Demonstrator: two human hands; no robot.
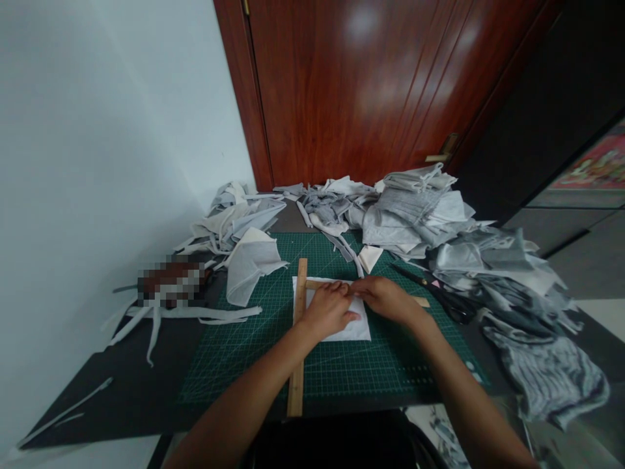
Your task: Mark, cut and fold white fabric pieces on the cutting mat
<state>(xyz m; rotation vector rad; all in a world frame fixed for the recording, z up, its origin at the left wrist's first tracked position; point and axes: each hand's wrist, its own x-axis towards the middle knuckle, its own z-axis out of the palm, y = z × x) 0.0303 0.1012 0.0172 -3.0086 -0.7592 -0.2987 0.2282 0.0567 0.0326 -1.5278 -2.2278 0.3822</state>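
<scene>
A white piece of cloth (342, 331) lies flat on a green cutting mat (234, 371). One wooden ruler (297, 326) runs front to back along the cloth's left edge. Crossing the cloth near its far edge is a second wooden strip (420, 301), mostly covered by the hands; whether the two are joined I cannot tell. My left hand (329, 309) presses down on the crosswise strip with its fingers bent together over it. Beside it, my right hand (383, 298) is closed in a pinch at the strip and the cloth's far right corner. Whatever its fingertips hold is hidden.
Black scissors (446, 299) lie right of the mat. Grey and white cloth piles (410, 208) line the back and right, with another heap (234, 221) at back left. A folded light cloth (254, 264) overlaps the mat. Loose strips (229, 314) lie left. A brown door (366, 85) stands behind.
</scene>
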